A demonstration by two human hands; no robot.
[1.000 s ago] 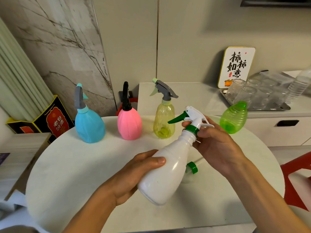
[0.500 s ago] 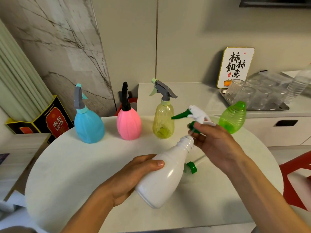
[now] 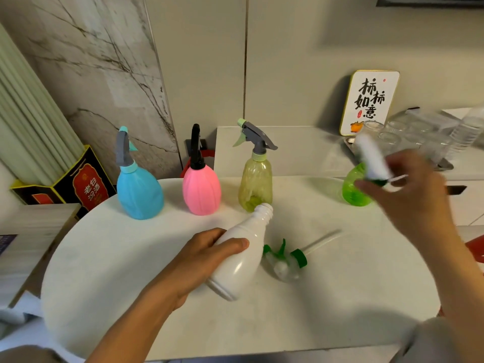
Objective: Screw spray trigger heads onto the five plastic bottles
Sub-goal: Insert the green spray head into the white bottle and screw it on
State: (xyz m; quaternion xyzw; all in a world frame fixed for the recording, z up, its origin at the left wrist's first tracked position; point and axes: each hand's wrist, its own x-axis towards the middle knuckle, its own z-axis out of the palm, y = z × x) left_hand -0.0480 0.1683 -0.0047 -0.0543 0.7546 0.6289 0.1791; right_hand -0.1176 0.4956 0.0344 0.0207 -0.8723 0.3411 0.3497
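Observation:
My left hand point(image 3: 199, 260) grips a white bottle point(image 3: 241, 255), tilted with its open neck pointing up and away. My right hand point(image 3: 408, 195) holds a white and green trigger head point(image 3: 373, 161), blurred, raised in front of the green bottle point(image 3: 353, 192), which has no head. A second clear and green trigger head point(image 3: 286, 260) with its dip tube lies on the round white table point(image 3: 104, 271) beside the white bottle. Blue point(image 3: 138, 192), pink point(image 3: 201, 191) and yellow point(image 3: 255, 184) bottles stand in a row at the back with heads on.
Behind the table runs a counter point(image 3: 301, 150) with a sign point(image 3: 369, 102), a tray of glasses point(image 3: 408, 134) and a water bottle point(image 3: 468, 129). A black and yellow box point(image 3: 78, 182) stands at the left. A red chair point(image 3: 474, 247) shows at the right edge.
My right hand lifted the trigger head off the white bottle and carried it up and right toward the green bottle. The white bottle's neck is now bare and the bottle sank lower.

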